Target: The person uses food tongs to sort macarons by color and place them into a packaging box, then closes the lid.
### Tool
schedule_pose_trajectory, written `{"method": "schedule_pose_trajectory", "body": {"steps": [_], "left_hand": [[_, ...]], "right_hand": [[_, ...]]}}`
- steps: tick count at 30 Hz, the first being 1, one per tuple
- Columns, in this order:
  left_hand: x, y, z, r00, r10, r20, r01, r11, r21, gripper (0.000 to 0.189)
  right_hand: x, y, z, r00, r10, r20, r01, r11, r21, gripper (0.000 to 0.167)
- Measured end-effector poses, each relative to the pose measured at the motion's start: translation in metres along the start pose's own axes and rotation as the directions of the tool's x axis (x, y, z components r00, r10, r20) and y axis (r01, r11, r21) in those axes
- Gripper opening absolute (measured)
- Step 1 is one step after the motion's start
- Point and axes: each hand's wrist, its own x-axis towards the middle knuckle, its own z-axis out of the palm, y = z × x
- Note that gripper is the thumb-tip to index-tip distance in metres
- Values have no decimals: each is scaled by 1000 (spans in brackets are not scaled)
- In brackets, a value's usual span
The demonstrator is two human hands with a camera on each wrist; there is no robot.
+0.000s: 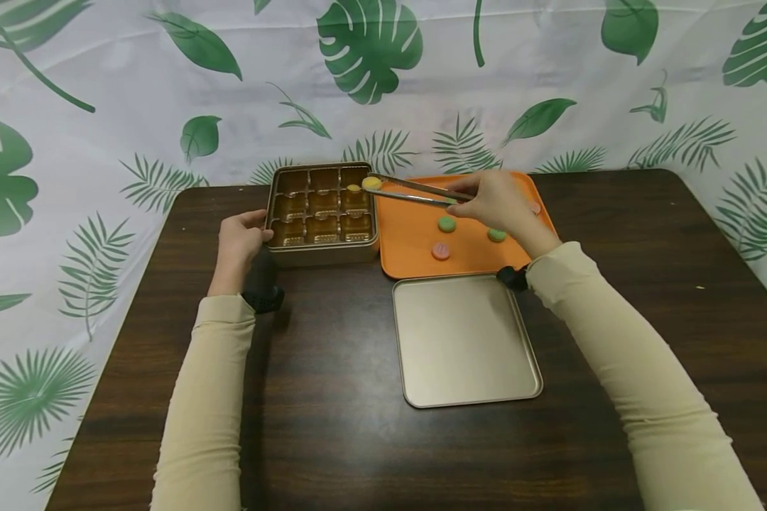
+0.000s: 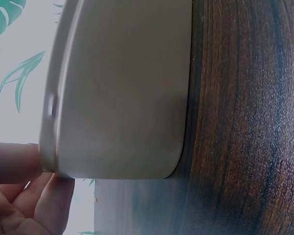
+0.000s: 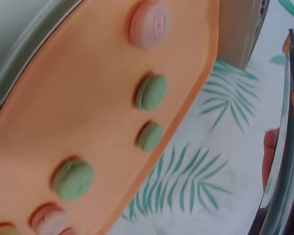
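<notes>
At the back of the table stands a square metal tin with a gold divided insert. My left hand grips its left rim, fingers and thumb at the edge; the left wrist view shows them at the tin's corner. My right hand holds metal tongs, which point left. Between the tong tips is a yellow macaron, over the tin's right rim. A smaller yellow patch shows in the insert's right column. In the right wrist view the tongs run along the right edge.
An orange tray adjoins the tin's right side. Lying on it are a pink macaron, a green macaron and several others. A flat metal lid lies in front of the tray. Behind hangs a leaf-patterned cloth.
</notes>
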Motion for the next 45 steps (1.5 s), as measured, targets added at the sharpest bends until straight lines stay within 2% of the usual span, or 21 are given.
{"method": "schedule_pose_trajectory", "body": {"steps": [4,9,17,30,38,45], "left_hand": [[0,0,0,1000,1,1,-1,1000,-4,51],[0,0,0,1000,9,0,-9,1000,-1,51],[0,0,0,1000,1,0,-1,1000,6,52],[0,0,0,1000,1,2,-1,1000,-3,52],[-1,0,0,1000,-2,10,2,1000,3,52],[0,0,0,1000,-2,12,2,1000,3,52]], "right_hand": [[5,-4,10,1000,-1,2,1,999,-34,38],[10,-7,18,999,36,26,-35,999,-22,38],[14,-11,26,998,51,33,-49,997,-55,38],[17,-15,33,995,89,49,-87,995,-43,39],[13,-11,30,993,94,72,-94,995,-16,46],[3,1,14,992,87,92,-87,996,6,47]]}}
